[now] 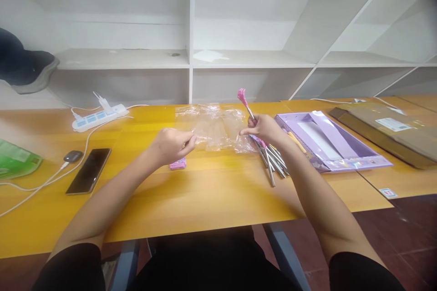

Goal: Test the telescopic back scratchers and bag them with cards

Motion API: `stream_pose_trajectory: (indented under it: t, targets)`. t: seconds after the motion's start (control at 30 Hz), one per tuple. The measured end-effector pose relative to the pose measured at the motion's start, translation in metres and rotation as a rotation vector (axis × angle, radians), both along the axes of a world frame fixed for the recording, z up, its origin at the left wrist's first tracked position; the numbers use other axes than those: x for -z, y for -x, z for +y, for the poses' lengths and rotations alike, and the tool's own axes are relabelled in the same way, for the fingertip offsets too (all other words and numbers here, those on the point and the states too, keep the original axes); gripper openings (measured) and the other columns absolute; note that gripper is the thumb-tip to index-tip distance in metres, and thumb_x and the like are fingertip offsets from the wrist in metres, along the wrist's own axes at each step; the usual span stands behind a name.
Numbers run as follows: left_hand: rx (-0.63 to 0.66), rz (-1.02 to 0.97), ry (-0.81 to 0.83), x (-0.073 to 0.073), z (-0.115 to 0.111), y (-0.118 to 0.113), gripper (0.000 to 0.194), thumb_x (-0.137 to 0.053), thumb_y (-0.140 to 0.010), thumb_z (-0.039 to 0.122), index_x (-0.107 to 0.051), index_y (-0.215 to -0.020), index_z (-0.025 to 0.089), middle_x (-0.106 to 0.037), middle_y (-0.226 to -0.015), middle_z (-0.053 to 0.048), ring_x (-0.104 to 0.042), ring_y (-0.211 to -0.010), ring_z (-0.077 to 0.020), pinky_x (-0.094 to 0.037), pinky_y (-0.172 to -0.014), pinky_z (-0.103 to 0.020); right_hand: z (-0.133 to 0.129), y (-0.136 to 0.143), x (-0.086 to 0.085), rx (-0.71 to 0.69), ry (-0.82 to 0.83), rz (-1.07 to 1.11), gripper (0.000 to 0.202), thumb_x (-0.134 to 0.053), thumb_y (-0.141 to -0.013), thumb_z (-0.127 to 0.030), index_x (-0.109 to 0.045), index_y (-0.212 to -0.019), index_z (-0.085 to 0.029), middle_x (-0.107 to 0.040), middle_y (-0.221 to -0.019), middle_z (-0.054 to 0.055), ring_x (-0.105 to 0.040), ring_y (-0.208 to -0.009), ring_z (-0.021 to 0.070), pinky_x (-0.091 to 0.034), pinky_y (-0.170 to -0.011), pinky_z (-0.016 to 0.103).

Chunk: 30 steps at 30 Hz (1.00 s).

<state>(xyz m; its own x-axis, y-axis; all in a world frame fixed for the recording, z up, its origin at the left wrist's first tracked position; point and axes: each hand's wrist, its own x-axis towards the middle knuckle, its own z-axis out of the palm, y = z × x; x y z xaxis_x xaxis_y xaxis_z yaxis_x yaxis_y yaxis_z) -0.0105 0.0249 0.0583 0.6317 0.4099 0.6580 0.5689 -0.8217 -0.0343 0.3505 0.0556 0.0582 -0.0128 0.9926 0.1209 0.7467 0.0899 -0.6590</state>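
My right hand is closed around a slim silver pen-like stick with a pink molded top, held tilted above the table. Below that hand lies a loose pile of similar silver sticks, some with pink or purple tops. My left hand is closed in a pinch at the left side of a crumpled clear plastic wrapper. What its fingertips hold, if anything, cannot be made out. A small pink packet lies just under the left hand, partly covered by it.
An open purple box sits right of the pile, with a taped brown carton beyond it. On the left are a phone, a white power strip, cables, a black charging case and a green bag. White shelving stands behind.
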Motion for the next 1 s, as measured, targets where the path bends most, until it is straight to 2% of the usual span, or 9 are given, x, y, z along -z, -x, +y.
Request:
stream_pose_trajectory:
  t: [0.17,0.27,0.37,0.47,0.53,0.63,0.7,0.9,1.0]
  targets:
    - [-0.005,0.005,0.051,0.005,0.0,0.002,0.042,-0.05,-0.103,0.023,-0.04,-0.062,0.021,-0.036,-0.049,0.006,-0.029,-0.045,-0.0117,-0.021,-0.05,-0.03,-0.006,-0.006,-0.013,-0.055,0.081,0.229,0.084,-0.024,-0.087,-0.102,-0.053,-0.078,-0.023,-0.047,-0.07,0.0,-0.039,-0.059,0.0142,-0.035,-0.057,0.031]
    - [-0.03,-0.03,0.135,0.007,-0.002,-0.006,0.03,-0.051,-0.102,0.023,-0.054,-0.072,0.021,-0.049,-0.056,0.005,-0.042,-0.05,-0.0119,-0.028,-0.054,-0.028,-0.012,-0.007,-0.026,-0.073,0.128,0.537,0.065,-0.048,-0.094,-0.083,-0.063,-0.086,-0.021,-0.051,-0.077,0.003,-0.041,-0.062,0.0143,-0.038,-0.058,0.031]
    - [-0.053,-0.096,0.323,0.008,0.002,-0.033,0.013,-0.058,-0.1,0.026,-0.066,-0.11,0.021,-0.074,-0.098,-0.001,-0.063,-0.07,-0.0133,-0.041,-0.064,-0.027,-0.02,-0.002,-0.038,-0.103,0.13,0.609,0.033,-0.07,-0.089,-0.05,-0.07,-0.093,-0.017,-0.054,-0.08,0.003,-0.043,-0.065,0.0131,-0.039,-0.06,0.03]
    - [0.002,-0.184,0.563,0.013,0.018,-0.076,0.057,-0.077,-0.095,0.042,-0.055,-0.144,0.022,-0.065,-0.146,-0.012,-0.069,-0.085,-0.0165,-0.052,-0.078,-0.032,-0.027,0.008,-0.047,-0.125,0.102,0.476,0.026,-0.075,-0.085,-0.037,-0.073,-0.102,-0.017,-0.051,-0.075,-0.001,-0.04,-0.063,0.0112,-0.035,-0.058,0.029]
    - [0.052,-0.312,0.708,0.02,0.034,-0.103,0.064,-0.084,-0.089,0.039,-0.055,-0.143,0.02,-0.069,-0.139,-0.013,-0.07,-0.085,-0.0176,-0.055,-0.081,-0.034,-0.029,0.014,-0.049,-0.13,0.066,0.398,0.029,-0.077,-0.086,-0.038,-0.074,-0.106,-0.017,-0.047,-0.075,-0.003,-0.039,-0.063,0.0104,-0.033,-0.056,0.028]
    - [0.11,-0.362,0.789,0.034,0.052,-0.126,0.012,-0.075,-0.094,0.02,-0.066,-0.102,0.018,-0.074,-0.093,-0.004,-0.068,-0.079,-0.017,-0.054,-0.077,-0.033,-0.028,0.017,-0.05,-0.081,-0.038,0.362,0.029,-0.077,-0.088,-0.042,-0.075,-0.104,-0.018,-0.043,-0.073,-0.004,-0.04,-0.062,0.0097,-0.033,-0.053,0.026]
    - [0.129,-0.352,0.788,0.041,0.056,-0.13,0.011,-0.072,-0.092,0.011,-0.064,-0.09,0.018,-0.07,-0.083,-0.001,-0.066,-0.076,-0.0155,-0.053,-0.077,-0.032,-0.026,0.016,-0.052,-0.02,-0.126,0.373,0.028,-0.078,-0.088,-0.042,-0.074,-0.101,-0.018,-0.044,-0.071,-0.004,-0.041,-0.06,0.0095,-0.035,-0.051,0.026]
    - [0.087,-0.497,0.754,0.035,0.044,-0.136,0.056,-0.094,-0.078,0.03,-0.059,-0.121,0.02,-0.066,-0.122,-0.006,-0.061,-0.075,-0.0112,-0.055,-0.079,-0.034,-0.023,0.014,-0.057,-0.022,-0.194,0.397,0.03,-0.081,-0.086,-0.043,-0.077,-0.101,-0.018,-0.05,-0.069,-0.003,-0.046,-0.059,0.0103,-0.039,-0.05,0.026]
    - [0.132,-0.568,0.897,0.028,0.041,-0.14,0.048,-0.091,-0.076,0.027,-0.06,-0.113,0.022,-0.066,-0.119,-0.006,-0.062,-0.081,-0.0141,-0.056,-0.086,-0.037,-0.02,0.021,-0.056,0.024,-0.294,0.412,0.026,-0.08,-0.086,-0.041,-0.077,-0.1,-0.019,-0.049,-0.068,-0.004,-0.044,-0.058,0.0106,-0.038,-0.05,0.026]
